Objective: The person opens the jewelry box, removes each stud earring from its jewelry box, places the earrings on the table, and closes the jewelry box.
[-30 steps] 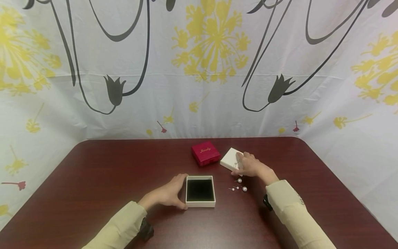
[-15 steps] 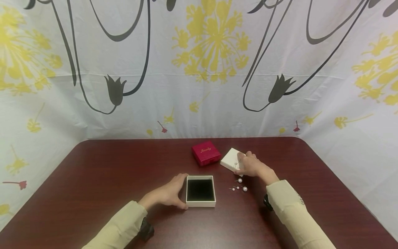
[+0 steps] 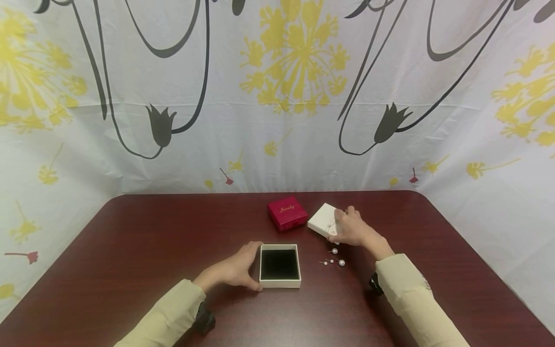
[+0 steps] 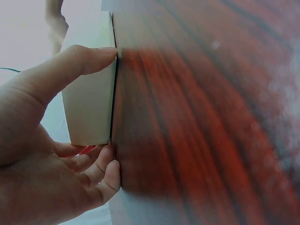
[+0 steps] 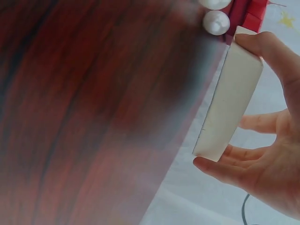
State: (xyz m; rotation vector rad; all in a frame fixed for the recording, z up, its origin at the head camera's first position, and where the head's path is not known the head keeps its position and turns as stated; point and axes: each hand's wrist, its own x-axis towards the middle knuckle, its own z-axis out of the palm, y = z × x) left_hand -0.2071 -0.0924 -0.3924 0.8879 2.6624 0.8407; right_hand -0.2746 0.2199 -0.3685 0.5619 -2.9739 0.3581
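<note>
My left hand [image 3: 236, 266] holds a white square jewelry box [image 3: 280, 284] by its left side, thumb at the near corner and fingers around the far one. Its black lining [image 3: 279, 265] faces up. To the right, my right hand [image 3: 354, 229] grips a second white square box piece [image 3: 323, 219] between thumb and fingers. A thin, small silvery item [image 3: 331, 227] shows on its top, partly hidden by the hand. In the right wrist view, the thumb and fingers clasp opposite ends of this white box piece [image 5: 227, 101]. Several pearl-headed pins [image 3: 334, 251] lie just nearer me.
A red box [image 3: 287, 213] lettered "Jewelry" sits behind the lined box, left of the second white piece. The dark red wooden table [image 3: 182, 226] extends widely on both sides. A patterned white cloth [image 3: 277, 159] hangs behind its far edge.
My right hand and the white piece it grips have shifted slightly up in the head view, with the wrist swinging a little right. My left hand and the lined box stay put.
</note>
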